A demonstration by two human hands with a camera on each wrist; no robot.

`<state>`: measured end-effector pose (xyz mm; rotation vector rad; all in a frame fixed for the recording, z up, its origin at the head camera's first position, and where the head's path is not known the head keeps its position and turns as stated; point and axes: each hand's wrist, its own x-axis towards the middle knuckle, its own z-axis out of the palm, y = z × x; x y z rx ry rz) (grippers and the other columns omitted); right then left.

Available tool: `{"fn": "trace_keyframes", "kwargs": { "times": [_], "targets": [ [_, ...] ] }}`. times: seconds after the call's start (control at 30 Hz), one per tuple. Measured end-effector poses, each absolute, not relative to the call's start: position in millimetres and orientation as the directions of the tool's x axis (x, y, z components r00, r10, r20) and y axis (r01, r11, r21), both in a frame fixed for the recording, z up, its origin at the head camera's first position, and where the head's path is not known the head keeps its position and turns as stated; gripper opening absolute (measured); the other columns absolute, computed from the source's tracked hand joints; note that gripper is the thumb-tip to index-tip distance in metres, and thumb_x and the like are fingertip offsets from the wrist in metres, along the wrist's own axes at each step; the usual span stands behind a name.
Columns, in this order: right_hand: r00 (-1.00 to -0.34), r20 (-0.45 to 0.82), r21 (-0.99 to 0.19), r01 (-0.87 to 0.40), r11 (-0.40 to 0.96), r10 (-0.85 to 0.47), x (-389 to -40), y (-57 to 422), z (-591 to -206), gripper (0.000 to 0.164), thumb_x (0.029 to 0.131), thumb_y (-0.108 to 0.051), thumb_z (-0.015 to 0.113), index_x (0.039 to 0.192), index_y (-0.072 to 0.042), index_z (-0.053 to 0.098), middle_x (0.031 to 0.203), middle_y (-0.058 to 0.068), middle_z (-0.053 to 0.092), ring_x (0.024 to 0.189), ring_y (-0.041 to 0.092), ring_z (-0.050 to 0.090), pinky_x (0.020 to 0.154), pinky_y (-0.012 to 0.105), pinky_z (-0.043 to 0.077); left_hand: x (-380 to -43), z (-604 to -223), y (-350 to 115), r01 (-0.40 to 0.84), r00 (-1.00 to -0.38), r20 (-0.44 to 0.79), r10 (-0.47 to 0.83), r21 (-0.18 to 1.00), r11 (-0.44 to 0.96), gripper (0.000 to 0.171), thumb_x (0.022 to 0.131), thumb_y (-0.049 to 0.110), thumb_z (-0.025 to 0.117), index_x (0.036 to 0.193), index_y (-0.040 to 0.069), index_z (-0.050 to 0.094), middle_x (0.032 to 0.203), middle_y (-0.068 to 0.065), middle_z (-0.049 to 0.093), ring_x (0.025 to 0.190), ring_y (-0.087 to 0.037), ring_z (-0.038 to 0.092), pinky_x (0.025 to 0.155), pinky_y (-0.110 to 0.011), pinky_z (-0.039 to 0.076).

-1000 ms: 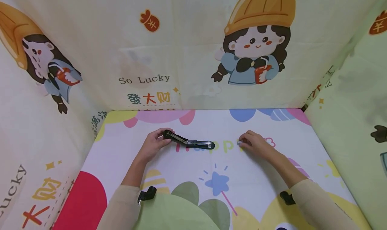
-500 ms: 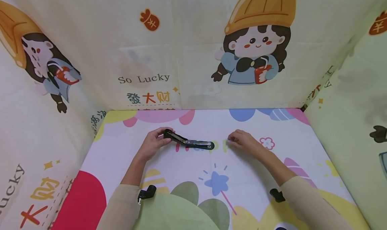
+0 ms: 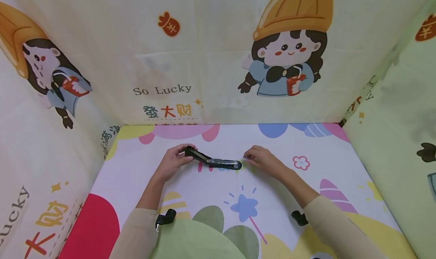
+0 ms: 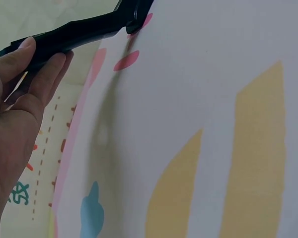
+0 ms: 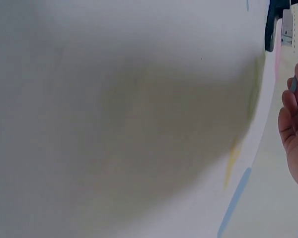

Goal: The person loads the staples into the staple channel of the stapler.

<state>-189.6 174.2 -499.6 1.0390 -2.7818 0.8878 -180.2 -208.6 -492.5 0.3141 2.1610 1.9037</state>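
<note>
Printed backdrop [image 3: 218,62] behind black stapler [image 3: 218,163]

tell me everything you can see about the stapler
The stapler is black, apparently plastic, with silvery metal along its inside. It is swung open, its two halves forming a wide, shallow bend over the patterned table. The left hand grips one end between thumb and fingers. The other end points toward the right hand, which pinches a small grey strip; the right wrist view shows a gap between strip and stapler.
</note>
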Motion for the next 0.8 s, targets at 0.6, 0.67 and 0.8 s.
{"fn": "trace_keyframes", "kwargs": {
  "times": [0.6,0.67,0.8],
  "targets": [
    [-0.775,0.076,-0.487,-0.578,0.655,-0.627,-198.2,127.8,-492.8,0.021,0.097,-0.015,0.073,0.116,-0.008,0.075,0.11,0.006,0.069,0.1,0.019,0.063,0.093,0.036,0.058,-179.7,-485.7,-208.2,0.001,-0.943,-0.054,0.329,0.987,0.163,0.044,0.096,0.003,0.071,0.138,0.0,0.06,0.145,-0.021,0.055,0.13,-0.037,0.059,0.096,-0.025,0.057],
    [-0.771,0.069,-0.472,-0.584,0.66,-0.633,-199.2,122.6,-492.1,0.021,0.098,-0.016,0.072,0.117,-0.009,0.075,0.11,0.005,0.069,0.099,0.018,0.062,0.092,0.034,0.057,-180.1,-485.7,-207.9,-0.002,-0.943,-0.056,0.329,0.986,0.164,0.044,0.096,0.003,0.071,0.138,0.0,0.06,0.145,-0.021,0.055,0.13,-0.037,0.059,0.096,-0.026,0.057],
    [-0.76,0.076,-0.462,-0.6,0.653,-0.645,-200.4,112.8,-491.8,0.02,0.098,-0.017,0.073,0.117,-0.01,0.075,0.11,0.005,0.069,0.098,0.018,0.062,0.091,0.033,0.057,-180.7,-485.8,-207.3,-0.003,-0.944,-0.058,0.324,0.985,0.17,0.044,0.095,0.002,0.072,0.138,0.001,0.061,0.145,-0.021,0.056,0.13,-0.037,0.06,0.097,-0.026,0.057]
  ]
}}
